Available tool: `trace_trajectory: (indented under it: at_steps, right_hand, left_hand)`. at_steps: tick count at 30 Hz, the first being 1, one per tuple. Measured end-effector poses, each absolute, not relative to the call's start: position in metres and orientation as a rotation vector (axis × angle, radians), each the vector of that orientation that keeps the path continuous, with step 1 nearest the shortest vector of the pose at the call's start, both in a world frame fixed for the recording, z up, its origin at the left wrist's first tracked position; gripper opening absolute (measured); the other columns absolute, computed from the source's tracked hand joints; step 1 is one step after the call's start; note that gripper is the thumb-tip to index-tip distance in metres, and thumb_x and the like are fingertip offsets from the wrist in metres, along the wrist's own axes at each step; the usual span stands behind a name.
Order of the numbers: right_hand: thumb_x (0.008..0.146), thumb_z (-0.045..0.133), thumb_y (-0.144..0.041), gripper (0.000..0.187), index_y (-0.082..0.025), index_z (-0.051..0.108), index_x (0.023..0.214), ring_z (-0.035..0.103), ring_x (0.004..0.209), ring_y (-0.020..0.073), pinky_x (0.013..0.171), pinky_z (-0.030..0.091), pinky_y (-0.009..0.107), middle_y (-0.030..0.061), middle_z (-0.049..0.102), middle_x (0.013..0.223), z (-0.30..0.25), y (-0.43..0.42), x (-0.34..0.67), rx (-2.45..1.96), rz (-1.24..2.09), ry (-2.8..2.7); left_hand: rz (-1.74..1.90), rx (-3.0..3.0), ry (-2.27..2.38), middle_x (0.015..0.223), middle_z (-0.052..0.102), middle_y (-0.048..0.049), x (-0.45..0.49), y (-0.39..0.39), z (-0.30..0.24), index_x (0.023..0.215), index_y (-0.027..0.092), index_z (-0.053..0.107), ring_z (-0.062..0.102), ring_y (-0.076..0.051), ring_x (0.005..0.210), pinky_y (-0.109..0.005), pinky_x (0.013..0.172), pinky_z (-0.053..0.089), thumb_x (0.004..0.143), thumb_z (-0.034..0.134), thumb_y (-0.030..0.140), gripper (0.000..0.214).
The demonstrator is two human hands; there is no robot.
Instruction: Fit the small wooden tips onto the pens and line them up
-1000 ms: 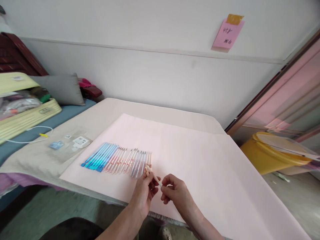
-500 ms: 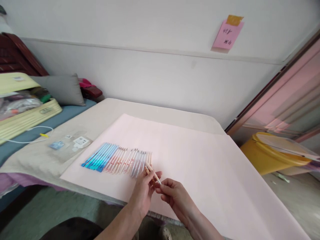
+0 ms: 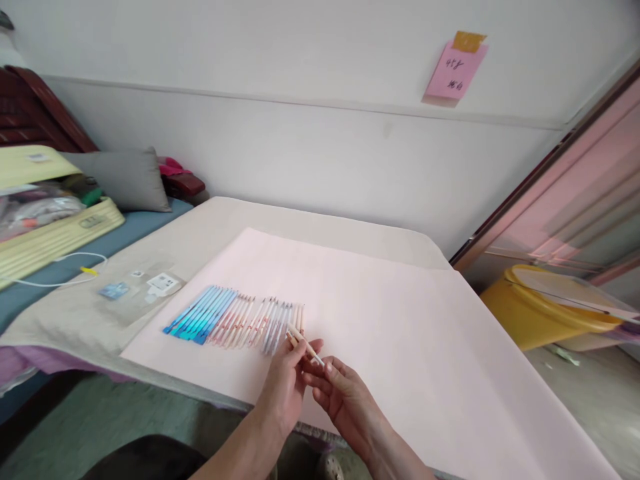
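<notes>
I held one pale pen [image 3: 304,344] low in the frame's centre — my left hand [image 3: 289,380] pinched its barrel, my right hand [image 3: 340,393] closed on the lower-right end. Its long axis ran upper left to lower right, just right of the row of pens [image 3: 235,320] on the pink sheet [image 3: 400,320] — perhaps twenty; too fine to count surely.
</notes>
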State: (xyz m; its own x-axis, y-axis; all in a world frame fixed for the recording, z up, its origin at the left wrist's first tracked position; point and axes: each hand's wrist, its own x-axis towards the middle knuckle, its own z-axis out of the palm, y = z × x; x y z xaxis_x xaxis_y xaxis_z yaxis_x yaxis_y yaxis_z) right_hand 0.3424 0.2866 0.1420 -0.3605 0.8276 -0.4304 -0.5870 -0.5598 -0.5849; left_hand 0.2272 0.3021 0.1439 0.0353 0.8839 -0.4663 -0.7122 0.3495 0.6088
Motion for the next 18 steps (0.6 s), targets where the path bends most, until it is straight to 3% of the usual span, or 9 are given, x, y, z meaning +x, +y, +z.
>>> trace_trajectory:
  at_steps: [4, 7, 12, 15, 18]
  right_hand:
    - [0.068, 0.069, -0.018, 0.022, -0.015, 0.053, 0.083, 0.064, 0.076, 0.0114, 0.065, 0.049, 0.021, 0.0037, 0.065, 0.090, 0.146, 0.285, 0.339, -0.909, 1.950, -0.509]
    - [0.066, 0.068, -0.016, 0.023, -0.014, 0.054, 0.084, 0.062, 0.068, 0.0107, 0.062, 0.048, 0.022, 0.0026, 0.065, 0.082, 0.145, 0.285, 0.334, -1.012, 1.846, -0.636]
    - [0.068, 0.059, -0.015, 0.014, -0.013, 0.054, 0.081, 0.055, 0.050, 0.0091, 0.047, 0.040, 0.020, -0.0006, 0.060, 0.057, 0.144, 0.287, 0.333, -1.249, 1.698, -0.821]
    - [0.065, 0.055, -0.012, 0.014, -0.014, 0.054, 0.079, 0.051, 0.044, 0.0081, 0.041, 0.034, 0.019, -0.0020, 0.058, 0.054, 0.147, 0.288, 0.338, -1.319, 1.716, -0.945]
    - [0.062, 0.054, -0.013, 0.015, -0.013, 0.057, 0.076, 0.049, 0.042, 0.0068, 0.038, 0.031, 0.019, -0.0016, 0.059, 0.058, 0.151, 0.289, 0.344, -1.346, 1.764, -1.058]
  left_hand:
    - [1.244, 0.225, 0.916, 0.093, 0.065, -0.0089, 0.230, 0.299, 0.146, 0.093, 0.018, 0.055, 0.060, -0.018, 0.088, -0.028, 0.069, 0.049, 0.071, 0.063, 0.031, 0.027]
    - [1.205, 0.249, 0.911, 0.090, 0.064, -0.0077, 0.234, 0.295, 0.145, 0.095, 0.017, 0.055, 0.059, -0.014, 0.073, -0.024, 0.056, 0.045, 0.072, 0.062, 0.033, 0.029]
    - [1.101, 0.248, 0.844, 0.072, 0.058, -0.0022, 0.237, 0.291, 0.143, 0.093, 0.015, 0.056, 0.039, -0.006, 0.041, -0.023, 0.037, 0.029, 0.073, 0.059, 0.040, 0.032]
    - [1.131, 0.230, 0.835, 0.079, 0.061, -0.0054, 0.233, 0.294, 0.146, 0.090, 0.016, 0.056, 0.050, -0.010, 0.050, -0.026, 0.043, 0.038, 0.073, 0.059, 0.039, 0.029]
    - [1.228, 0.186, 0.852, 0.094, 0.063, -0.0095, 0.225, 0.300, 0.150, 0.083, 0.016, 0.055, 0.060, -0.016, 0.080, -0.028, 0.062, 0.047, 0.073, 0.062, 0.029, 0.018]
